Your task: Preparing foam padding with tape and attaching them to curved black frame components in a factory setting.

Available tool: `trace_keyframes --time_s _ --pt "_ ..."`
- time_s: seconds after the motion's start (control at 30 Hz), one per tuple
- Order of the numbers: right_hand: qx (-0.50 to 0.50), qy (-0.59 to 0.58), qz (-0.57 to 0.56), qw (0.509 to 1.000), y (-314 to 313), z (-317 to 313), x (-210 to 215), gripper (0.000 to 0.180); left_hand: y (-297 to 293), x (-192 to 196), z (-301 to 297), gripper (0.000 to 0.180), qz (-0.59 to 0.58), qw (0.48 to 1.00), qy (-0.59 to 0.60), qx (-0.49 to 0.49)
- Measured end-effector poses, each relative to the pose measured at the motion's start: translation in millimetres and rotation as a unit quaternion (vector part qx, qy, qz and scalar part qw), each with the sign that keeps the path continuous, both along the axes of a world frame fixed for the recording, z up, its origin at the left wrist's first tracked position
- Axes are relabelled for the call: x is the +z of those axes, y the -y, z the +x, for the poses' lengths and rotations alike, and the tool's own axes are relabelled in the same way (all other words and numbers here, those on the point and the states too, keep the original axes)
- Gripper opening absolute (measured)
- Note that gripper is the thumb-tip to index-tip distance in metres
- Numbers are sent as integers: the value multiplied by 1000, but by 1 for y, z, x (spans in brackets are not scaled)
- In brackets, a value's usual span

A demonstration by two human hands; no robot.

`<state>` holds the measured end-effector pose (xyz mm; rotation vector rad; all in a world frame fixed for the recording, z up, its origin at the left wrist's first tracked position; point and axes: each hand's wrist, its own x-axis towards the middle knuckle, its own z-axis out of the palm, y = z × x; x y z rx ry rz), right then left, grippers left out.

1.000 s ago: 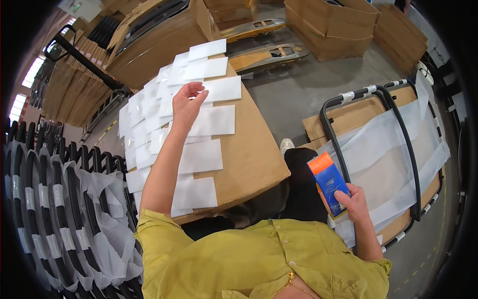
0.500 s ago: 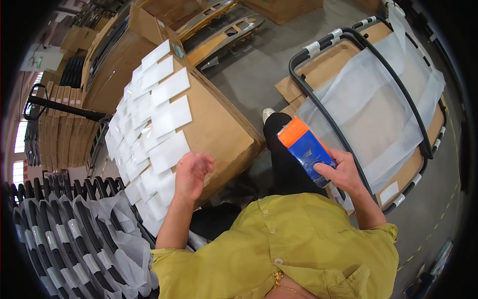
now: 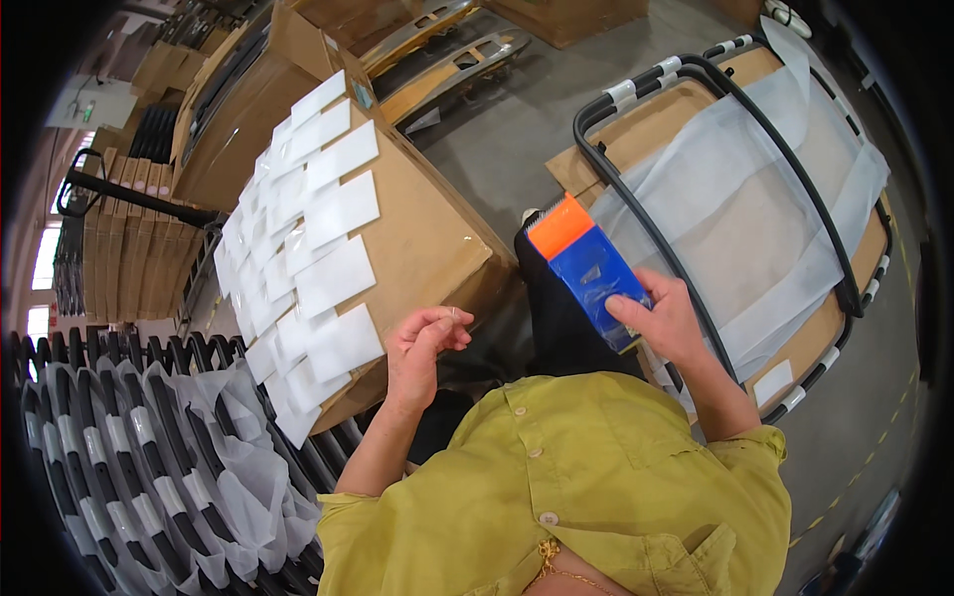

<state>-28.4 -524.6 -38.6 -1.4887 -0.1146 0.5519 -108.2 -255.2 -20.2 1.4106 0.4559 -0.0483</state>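
Observation:
My right hand (image 3: pixel 664 316) grips a tape dispenser (image 3: pixel 596 278), a blue body with an orange end and a toothed metal edge. The dispenser is tilted, its orange end pointing up and left. My left hand (image 3: pixel 422 358) hovers by the near edge of a big cardboard box (image 3: pixel 427 238), its fingers pinched together. A faint clear bit seems to show at its fingertips, too small to name. White rectangular sheets (image 3: pixel 338 209) overlap in rows on the box, apparently with clear tape on some.
At the right, black tubular frames (image 3: pixel 636 214) with white bands lie over cardboard and translucent wrapping (image 3: pixel 735 209). Several similar wrapped frames (image 3: pixel 149 447) stand close together at the lower left. A black handle (image 3: pixel 129 194) rises beyond the box, near stacked flat cartons (image 3: pixel 124 248).
My left hand has moved right, away from the white sheets, and its fingers have come together. My right hand has brought the tape dispenser slightly left and up, nearer the left hand.

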Motion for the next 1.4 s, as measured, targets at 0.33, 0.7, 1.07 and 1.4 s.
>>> trace_keyframes --time_s 0.33,0.7,1.07,1.4 --pt "110 354 -108 923 -60 22 32 28 -6 -1 -42 18 -58 992 87 74" --pt "294 655 -339 607 -193 58 14 32 -21 6 -79 33 -68 981 130 123" --pt "409 410 -54 814 -170 10 68 31 -15 -4 -78 28 99 980 135 105" --pt "363 503 0 785 -175 -4 53 13 -8 -1 -76 25 255 948 172 86"
